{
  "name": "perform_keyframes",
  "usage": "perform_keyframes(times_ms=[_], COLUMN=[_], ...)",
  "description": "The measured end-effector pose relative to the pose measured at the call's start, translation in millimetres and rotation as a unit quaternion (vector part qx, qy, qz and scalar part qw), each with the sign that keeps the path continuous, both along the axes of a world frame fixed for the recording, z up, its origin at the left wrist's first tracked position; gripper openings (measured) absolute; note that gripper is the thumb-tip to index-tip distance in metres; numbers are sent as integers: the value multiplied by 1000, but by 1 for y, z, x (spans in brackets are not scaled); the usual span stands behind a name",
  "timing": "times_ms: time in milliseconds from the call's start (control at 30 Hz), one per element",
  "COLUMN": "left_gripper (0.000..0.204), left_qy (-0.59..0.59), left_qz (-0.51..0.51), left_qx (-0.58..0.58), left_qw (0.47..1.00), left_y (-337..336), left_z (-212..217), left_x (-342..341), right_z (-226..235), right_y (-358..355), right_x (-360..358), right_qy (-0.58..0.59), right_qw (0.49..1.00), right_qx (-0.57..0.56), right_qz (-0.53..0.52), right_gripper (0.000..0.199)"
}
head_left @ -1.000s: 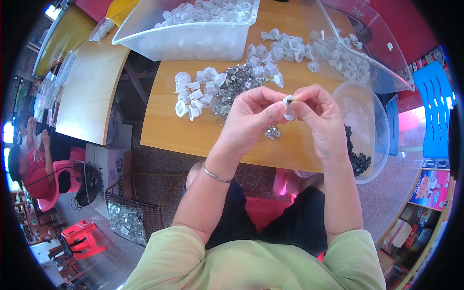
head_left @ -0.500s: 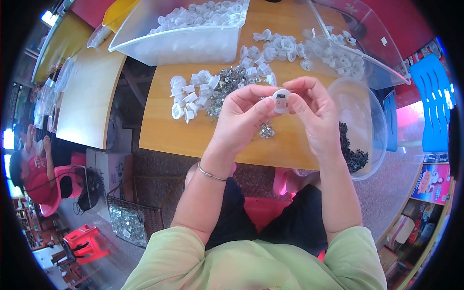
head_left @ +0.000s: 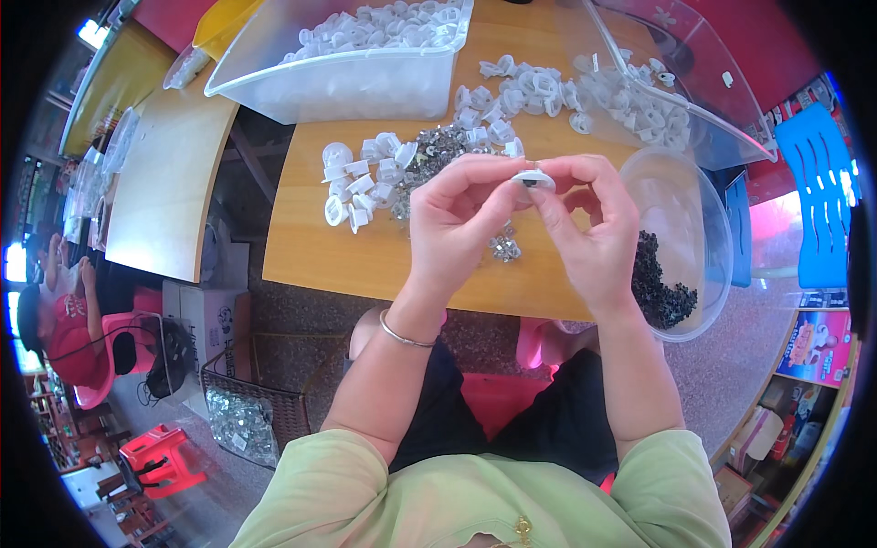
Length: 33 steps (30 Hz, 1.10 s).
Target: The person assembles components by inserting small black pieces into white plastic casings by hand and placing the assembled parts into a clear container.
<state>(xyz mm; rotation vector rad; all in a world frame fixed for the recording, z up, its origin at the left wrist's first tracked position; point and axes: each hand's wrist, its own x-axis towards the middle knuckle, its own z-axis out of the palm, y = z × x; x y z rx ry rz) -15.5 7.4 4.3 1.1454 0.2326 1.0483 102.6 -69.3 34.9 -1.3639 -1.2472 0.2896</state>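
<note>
Above the wooden table (head_left: 365, 274), both my hands grip one small round white plastic part (head_left: 537, 180) with a dark spot in its face. My left hand (head_left: 457, 219) pinches it from the left between thumb and fingers. My right hand (head_left: 594, 224) holds its other side, thumb along the near edge. The part is tilted, so its face appears as a narrow oval. Beyond my left hand lie a heap of small metal pieces (head_left: 437, 151) and several white plastic parts (head_left: 361, 183). A smaller cluster of metal pieces (head_left: 504, 247) sits below the held part.
A large clear bin (head_left: 375, 96) of white parts stands at the back left. More white parts (head_left: 534, 89) spread toward a tipped clear bin (head_left: 703, 128). At right, a round clear tub (head_left: 717, 265) holds small black pieces (head_left: 662, 292). Another person (head_left: 73, 320) sits far left.
The white part has been tipped: its face was nearly square to view before and is now foreshortened. Both hands have turned slightly with it and still grip it.
</note>
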Motion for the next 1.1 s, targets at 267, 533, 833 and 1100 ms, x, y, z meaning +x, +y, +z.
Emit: perform_keyframes(times_ms=[267,533,833,1100], left_gripper=[19,17,16,16], left_qy=[-10,1,53,68], left_qz=[12,67,164,186], left_qx=[-14,51,167,247], left_qw=[1000,996,971,949], left_y=[-4,-9,-10,-7], left_z=[0,0,-4,-2], left_x=[2,6,11,7], right_z=[-2,-1,-1,-1], right_y=[2,0,0,-1], right_x=[-4,-4,-6,-8], right_qy=[14,-51,-117,-124], right_qw=[999,997,988,985], right_qx=[28,35,38,66], right_qz=[-10,-54,-97,-99], right_gripper=[19,19,20,21])
